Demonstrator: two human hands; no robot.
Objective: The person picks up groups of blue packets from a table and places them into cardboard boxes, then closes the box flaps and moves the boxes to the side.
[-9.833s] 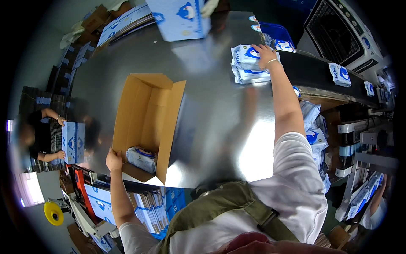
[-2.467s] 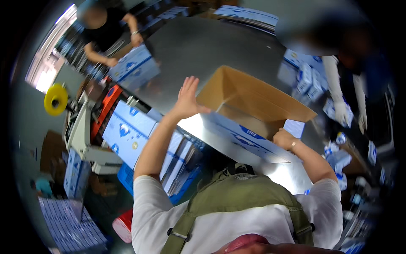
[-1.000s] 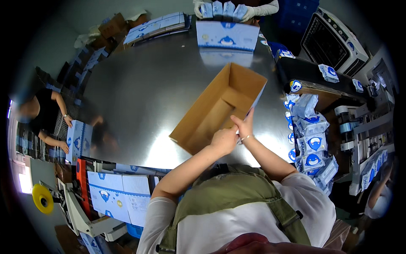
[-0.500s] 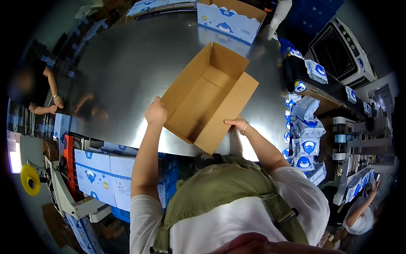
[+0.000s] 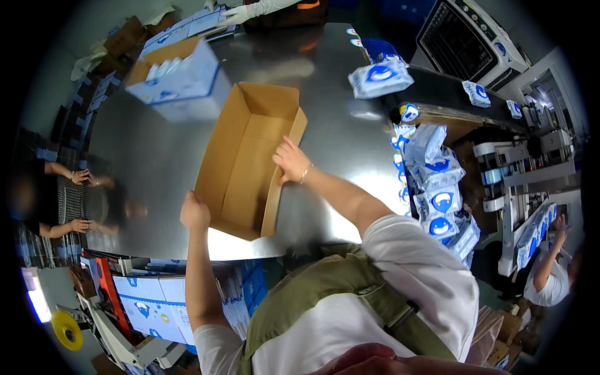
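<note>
An open brown cardboard box (image 5: 232, 165), bare inside, lies tilted over the metal table in front of me. My left hand (image 5: 195, 211) is closed on its near left corner. On the right wall, my right hand (image 5: 292, 160) grips the rim, fingers over the edge and thumb low on the outer side. Beyond the box, to the left, stands a blue-and-white printed carton (image 5: 181, 87) with several white packs in it.
A conveyor (image 5: 437, 87) at the right carries soft blue-and-white packs; one pack (image 5: 381, 80) is at its table end. More packs (image 5: 437, 187) are piled beside the table. A gloved hand (image 5: 237, 14) of another person is at the far edge. Printed cartons (image 5: 150, 306) stand at near left.
The box has moved left and turned more upright in view. My right hand has shifted farther up its right wall. The printed carton has gone from far right to far left.
</note>
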